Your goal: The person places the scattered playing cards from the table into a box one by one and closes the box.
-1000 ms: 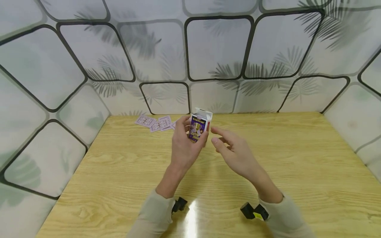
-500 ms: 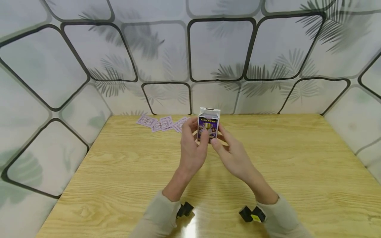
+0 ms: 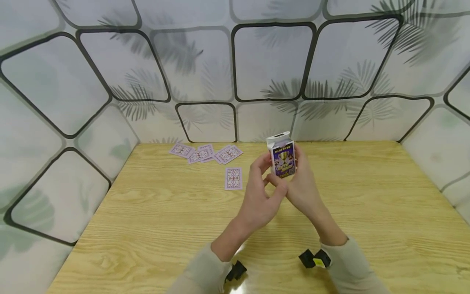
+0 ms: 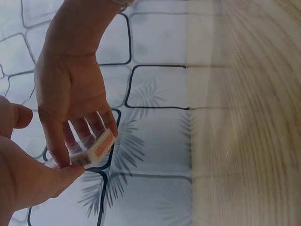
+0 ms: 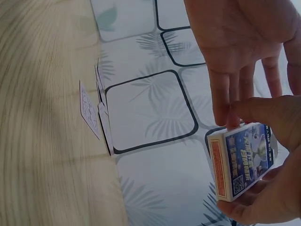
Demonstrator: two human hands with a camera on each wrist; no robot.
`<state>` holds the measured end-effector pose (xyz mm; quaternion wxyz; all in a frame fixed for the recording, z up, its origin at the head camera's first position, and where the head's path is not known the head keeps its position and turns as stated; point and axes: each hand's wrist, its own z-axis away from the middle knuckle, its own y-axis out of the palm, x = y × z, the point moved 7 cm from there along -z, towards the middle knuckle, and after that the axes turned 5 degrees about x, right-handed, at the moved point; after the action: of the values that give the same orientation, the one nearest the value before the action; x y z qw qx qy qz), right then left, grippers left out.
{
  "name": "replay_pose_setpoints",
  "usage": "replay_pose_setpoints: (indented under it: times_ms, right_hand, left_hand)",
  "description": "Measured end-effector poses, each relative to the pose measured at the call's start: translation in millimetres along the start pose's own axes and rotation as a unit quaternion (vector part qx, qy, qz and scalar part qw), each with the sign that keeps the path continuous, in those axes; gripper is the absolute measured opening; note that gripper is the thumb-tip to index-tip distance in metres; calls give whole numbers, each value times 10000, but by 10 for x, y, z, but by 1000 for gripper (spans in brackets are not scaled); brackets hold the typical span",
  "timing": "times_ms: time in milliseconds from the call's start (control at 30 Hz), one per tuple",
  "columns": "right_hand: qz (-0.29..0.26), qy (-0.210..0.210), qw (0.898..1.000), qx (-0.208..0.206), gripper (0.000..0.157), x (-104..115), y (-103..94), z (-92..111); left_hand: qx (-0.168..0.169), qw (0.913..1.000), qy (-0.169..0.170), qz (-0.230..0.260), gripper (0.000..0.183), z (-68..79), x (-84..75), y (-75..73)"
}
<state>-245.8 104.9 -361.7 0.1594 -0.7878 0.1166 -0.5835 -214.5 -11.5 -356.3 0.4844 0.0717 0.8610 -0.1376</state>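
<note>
the right hand (image 3: 304,190) is holding the box (image 3: 284,162) in a narrow grip, with its thumb crossing the low end and its fingers going round the 3 o'clock side. the box is standing in the air over the table (image 3: 367,196), leaning a bit to 11 o'clock. its purple front is showing a gold cup, and its white flap (image 3: 278,139) is sticking up open at the top. the left hand (image 3: 258,204) is touching the box on the 9 o'clock side with loose fingers, not gripping it. its thumb is pointing at the right hand, just under the box.

one card (image 3: 233,178) is lying face down on the table, at about 10 o'clock from the left hand. past it, toward 10 o'clock, more cards (image 3: 200,154) are lying in a messy row, some on top of others. a cloth (image 3: 271,61) with leaves and black lines is hanging at 12 o'clock. both sleeves (image 3: 350,263) are coming in from 6 o'clock.
</note>
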Motion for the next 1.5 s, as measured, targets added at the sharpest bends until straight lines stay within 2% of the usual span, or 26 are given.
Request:
replay_pose_setpoints:
  times_ms: [67, 167, 333, 400, 467, 600, 700, 767, 933, 1000, 1067, 1200, 1367, 1500]
  right_hand:
    - [114, 128, 9999, -14, 92, -36, -58, -14]
    - [362, 227, 9991, -17, 86, -69, -148, -32]
    - [620, 46, 9980, -116, 77, -33, -282, -45]
    - [650, -34, 9978, -147, 76, -17, -314, -52]
    - [698, -119, 9974, -158, 75, -3, -319, -71]
    - [854, -209, 9961, -58, 73, 12, -271, -117]
    - [1033, -233, 9944, 43, 72, 10, -251, -126]
    - [1149, -247, 9930, 90, 71, 3, -262, -114]
    - [1317, -145, 9907, 306, 74, -34, -259, -82]
    - [1303, -91, 9905, 421, 75, -43, -245, -74]
    - [1298, -60, 9903, 494, 75, -48, -238, -68]
    - [1364, -55, 9891, 543, 76, -53, -258, -58]
    - [1450, -20, 9873, 656, 77, -66, -300, -39]
    - [1491, 3, 9863, 711, 77, -69, -326, -23]
  left_hand:
    - [199, 9989, 271, -323, 67, 13, -52, 55]
    - [392, 9963, 394, -663, 67, 14, -81, 70]
    - [738, 9902, -188, -1171, 60, -47, 12, -62]
    - [913, 9807, -537, -1644, 53, -72, 94, -160]
    - [1075, 9656, -914, -2186, 47, -81, 210, -303]
    - [1330, 9308, -1671, -2966, 38, -66, 488, -684]
    - [1646, 9066, -1996, -3332, 36, -111, 737, -914]
    - [2029, 8895, -2110, -3509, 39, -171, 909, -980]
    - [3115, 8306, -2416, -3932, 55, -265, 1269, -987]
    - [3303, 8083, -2611, -4115, 61, -276, 1365, -999]
    - [3323, 7960, -2825, -4197, 66, -282, 1419, -1008]
    - [3210, 7896, -3100, -4211, 74, -287, 1460, -983]
    - [2901, 7897, -3488, -4129, 77, -260, 1469, -961]
    - [2645, 7927, -3619, -4131, 80, -241, 1466, -959]
